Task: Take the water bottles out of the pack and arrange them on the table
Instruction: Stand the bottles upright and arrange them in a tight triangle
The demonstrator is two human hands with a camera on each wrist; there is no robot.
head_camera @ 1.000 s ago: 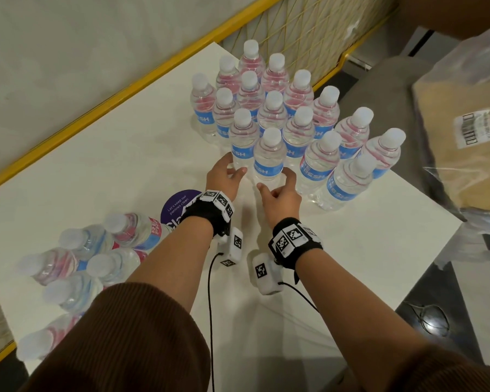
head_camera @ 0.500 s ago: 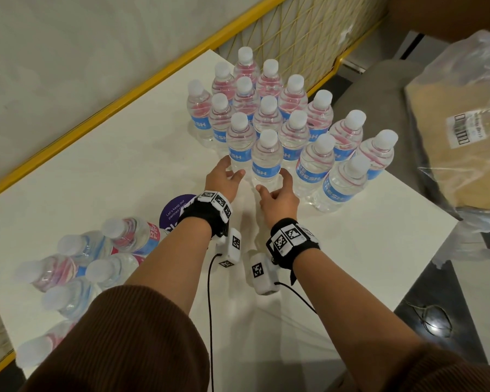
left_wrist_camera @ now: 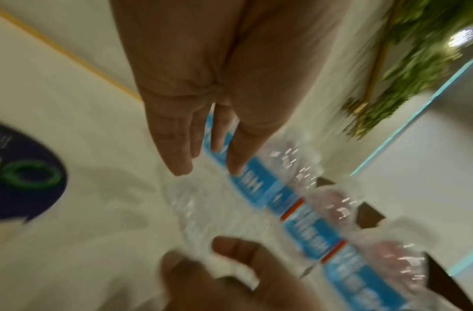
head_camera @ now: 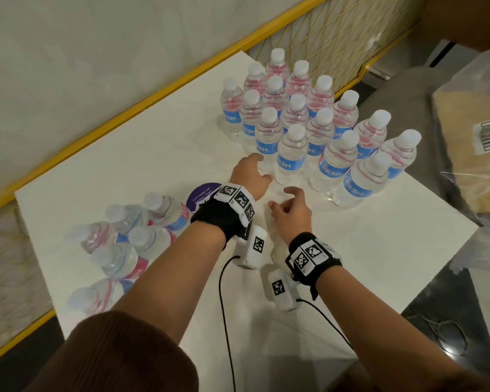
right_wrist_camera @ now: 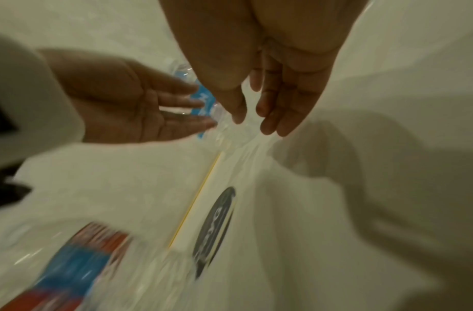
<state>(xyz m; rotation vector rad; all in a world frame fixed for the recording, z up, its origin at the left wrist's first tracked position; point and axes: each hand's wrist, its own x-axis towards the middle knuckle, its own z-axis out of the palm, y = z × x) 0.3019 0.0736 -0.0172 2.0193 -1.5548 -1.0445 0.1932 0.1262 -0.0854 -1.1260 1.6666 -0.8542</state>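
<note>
Several clear water bottles (head_camera: 291, 154) with white caps and blue labels stand upright in a tight cluster at the far right of the white table (head_camera: 153, 159). Several more bottles (head_camera: 119, 250) lie on their sides in the clear plastic pack at the near left. My left hand (head_camera: 251, 176) hovers just in front of the nearest upright bottle, fingers relaxed and empty. My right hand (head_camera: 290, 207) is a little nearer to me, fingers loosely spread, holding nothing. The left wrist view shows straight fingers (left_wrist_camera: 182, 147) before the blue labels (left_wrist_camera: 259, 189). The right wrist view shows both palms empty.
A purple round sticker (head_camera: 203, 195) lies on the table beside the pack. A yellow rail (head_camera: 125, 114) and mesh run along the table's far edge. At the right, off the table, a plastic-wrapped brown parcel (head_camera: 470, 148) sits on a grey seat.
Both hands have drawn back from the nearest upright bottle towards me and let it go; the right hand has pulled back farther. The bottle cluster stands unchanged.
</note>
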